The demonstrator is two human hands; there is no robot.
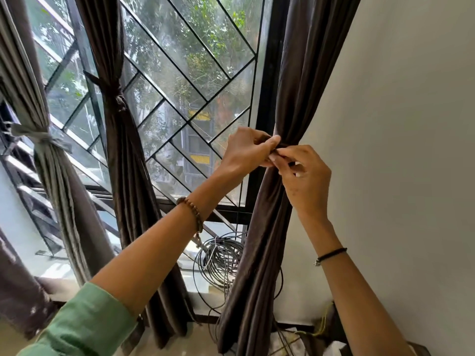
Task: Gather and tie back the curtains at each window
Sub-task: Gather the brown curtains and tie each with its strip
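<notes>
Daylight comes through a tall window with a black diagonal metal grille (195, 80), green trees blurred behind the glass, and a plain white wall (398, 124) fills the right side. At the window's right edge, against that wall, hangs the dark brown satin curtain (259, 265) I am working on. Its long axis runs top to bottom. The folds are drawn into a narrow waist at my hands and spread again below, slanting down and to the left towards the floor.

Across that waist, roughly level and crosswise to the folds, lies the dark brown fabric tie-back (285, 145); only a short piece of it shows between my hands. My left hand (244, 152) pinches it from the window side, thumb pressed along the top and fingers curled under. My right hand (305, 181) meets it from the wall side, with thumb and fingertips closed narrowly on the fabric. The two hands touch at the knot point.

A brown wooden bead bracelet (192, 209) sits on my left wrist above a green sleeve (84, 322), and a thin black cord bracelet (331, 254) sits on my right.

Further left, a second dark brown curtain (126, 155) is cinched with its own tie high up. A grey-brown curtain (56, 181) is bound by a grey band (38, 137). Near the sill, just left of my curtain, hangs a coil of grey cable (221, 260).
</notes>
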